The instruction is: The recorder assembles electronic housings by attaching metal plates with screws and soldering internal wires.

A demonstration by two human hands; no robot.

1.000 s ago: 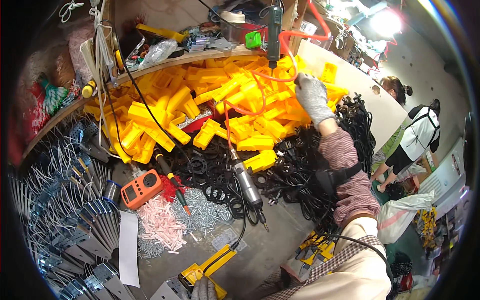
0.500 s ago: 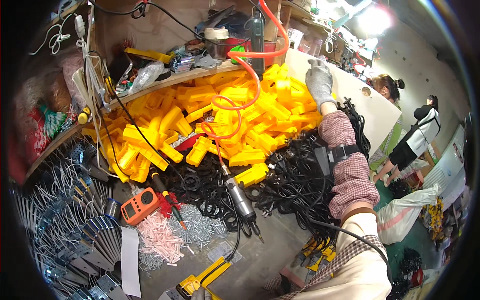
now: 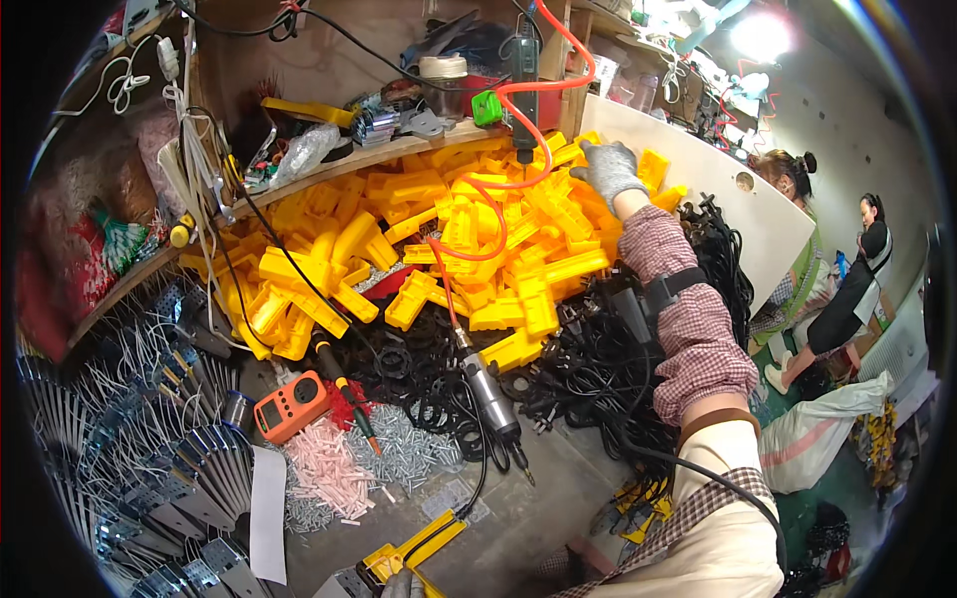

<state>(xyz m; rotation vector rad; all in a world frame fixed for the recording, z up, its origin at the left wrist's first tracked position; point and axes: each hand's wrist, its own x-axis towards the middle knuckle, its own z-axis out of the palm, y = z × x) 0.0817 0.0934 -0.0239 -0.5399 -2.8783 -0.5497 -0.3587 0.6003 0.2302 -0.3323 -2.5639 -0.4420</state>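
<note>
At the far side of the worktop (image 3: 558, 498), our right hand (image 3: 608, 171) in a grey glove lies flat, fingers spread wide, on the yellow pile (image 3: 449, 249). The yellow parts point every which way. Our arm stretches straight out. Our left hand (image 3: 401, 585) barely peeks in; we cannot tell its grip.

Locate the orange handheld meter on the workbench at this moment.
In the head view the orange meter lies at lower left, between the grey metal brackets and the pile of pink plastic pieces, below the yellow parts heap.
</note>
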